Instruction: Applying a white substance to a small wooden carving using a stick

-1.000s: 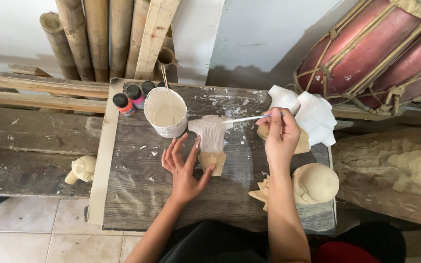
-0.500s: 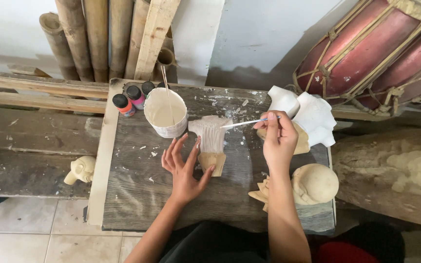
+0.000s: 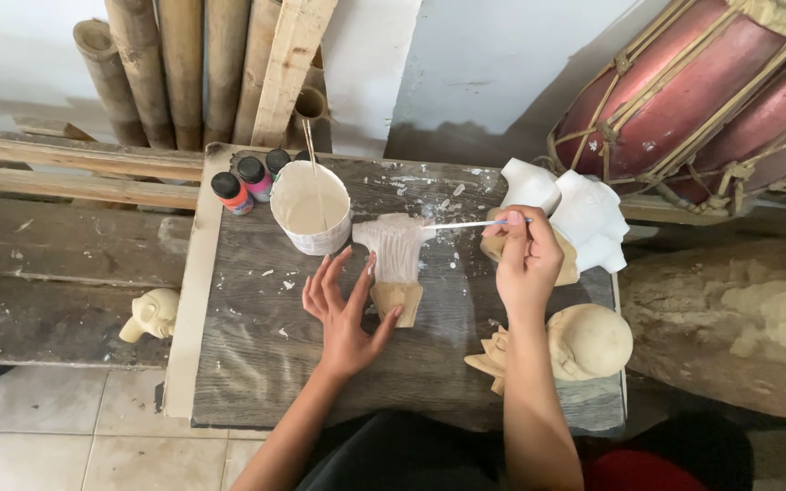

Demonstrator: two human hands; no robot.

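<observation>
A small carved wooden piece (image 3: 396, 259), its upper part coated white and its base bare, lies flat on a weathered wooden board (image 3: 256, 345). My left hand (image 3: 346, 305) rests on the board with fingers spread, its thumb touching the piece's bare base. My right hand (image 3: 528, 259) grips a thin paintbrush (image 3: 466, 225) whose tip meets the piece's upper right edge. A white pot of pale paint (image 3: 311, 207) with a stick in it stands just left of the piece.
Three small paint bottles (image 3: 249, 180) stand behind the pot. White-coated carvings (image 3: 579, 211) and a bare round carved head (image 3: 584, 341) lie at the right. Another small carving (image 3: 149, 315) sits on a plank at left. Bamboo poles (image 3: 175, 73) and red drums (image 3: 684, 91) stand behind.
The brush tip has shifted along the piece's top edge toward its right side. My left hand stays pressed at the base.
</observation>
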